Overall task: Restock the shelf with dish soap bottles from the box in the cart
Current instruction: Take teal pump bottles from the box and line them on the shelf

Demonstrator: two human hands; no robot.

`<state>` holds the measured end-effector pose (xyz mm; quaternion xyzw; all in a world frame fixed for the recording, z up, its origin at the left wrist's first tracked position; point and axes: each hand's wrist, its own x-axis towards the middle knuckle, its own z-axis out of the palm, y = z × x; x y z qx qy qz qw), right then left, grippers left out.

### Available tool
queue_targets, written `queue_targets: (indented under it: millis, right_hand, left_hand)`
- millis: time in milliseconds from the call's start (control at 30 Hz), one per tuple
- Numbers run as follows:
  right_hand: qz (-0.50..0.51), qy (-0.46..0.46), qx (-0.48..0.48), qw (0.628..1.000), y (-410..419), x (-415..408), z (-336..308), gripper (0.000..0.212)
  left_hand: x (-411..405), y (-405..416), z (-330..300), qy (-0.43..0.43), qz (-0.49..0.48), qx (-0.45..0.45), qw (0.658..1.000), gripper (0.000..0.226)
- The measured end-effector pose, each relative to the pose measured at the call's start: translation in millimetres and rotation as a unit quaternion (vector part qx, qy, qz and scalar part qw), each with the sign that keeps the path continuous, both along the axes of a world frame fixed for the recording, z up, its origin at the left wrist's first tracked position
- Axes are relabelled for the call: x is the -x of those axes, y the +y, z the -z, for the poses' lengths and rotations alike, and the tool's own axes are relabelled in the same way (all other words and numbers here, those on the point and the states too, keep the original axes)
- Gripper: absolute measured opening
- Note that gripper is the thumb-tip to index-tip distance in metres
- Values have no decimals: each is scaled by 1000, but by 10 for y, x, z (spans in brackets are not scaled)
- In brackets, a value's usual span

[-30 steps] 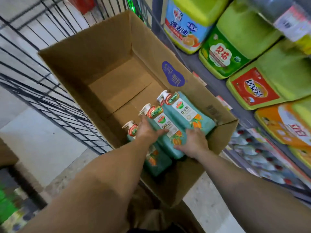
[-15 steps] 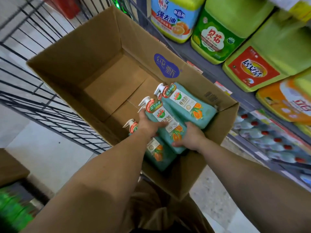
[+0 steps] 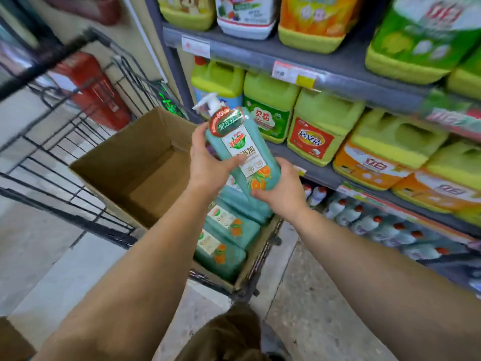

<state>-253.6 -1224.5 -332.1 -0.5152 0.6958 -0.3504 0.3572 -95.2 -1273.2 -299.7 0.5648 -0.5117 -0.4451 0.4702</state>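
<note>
A teal dish soap bottle (image 3: pixel 235 142) with a white pump and an orange-fruit label is held up above the cardboard box (image 3: pixel 135 162). My left hand (image 3: pixel 208 165) grips its middle from the left. My right hand (image 3: pixel 279 191) holds its base from below. Two more teal bottles (image 3: pixel 226 238) lie in the near right corner of the box, partly hidden by my hands. The box sits in a black wire cart (image 3: pixel 65 178). The shelf (image 3: pixel 338 74) stands to the right.
Large yellow-green and orange detergent jugs (image 3: pixel 317 131) fill the middle and upper shelves. Small clear bottles with red caps (image 3: pixel 364 220) line the bottom shelf. A red fire extinguisher (image 3: pixel 91 89) stands behind the cart. The far half of the box holds nothing.
Both hands have lifted the middle bottle out of the box and raised it upright toward the shelf. My head has tilted up, showing more shelves.
</note>
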Motion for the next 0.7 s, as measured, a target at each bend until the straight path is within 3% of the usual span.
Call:
queue_targets:
  millis: [133,233,367,433,500,600,700]
  right_hand:
    - [68,-18,109,992,663,877,-514,94]
    - [108,-22,127,986,1325,1638,-790,93]
    - [182,-23,164,969,2242,2541,-1038,89]
    - [241,-10,179,954,2756,2986,-1192,86]
    - [300,8,206,931,3211,3350,-1306,81]
    - [372,10,249,894,3686,3835,-1337,71]
    - [429,-11,278,859,3991,4337,-1470,68]
  left_hand:
    - [955,493,-562,-53,64,119,989,91]
    - [1826,1040,-925,-38,136,181,973,90]
    - [2944,1683,-1196,-5,220,181,959,119]
    - [3537,2046,-1360,25,283,150,947,101]
    - [4086,2422,-1499,69,376,116,917,71]
    - [4840,2860,-1515,48,519,96,848,104]
    - [5538,3219,-1529,38,570,101,815,106]
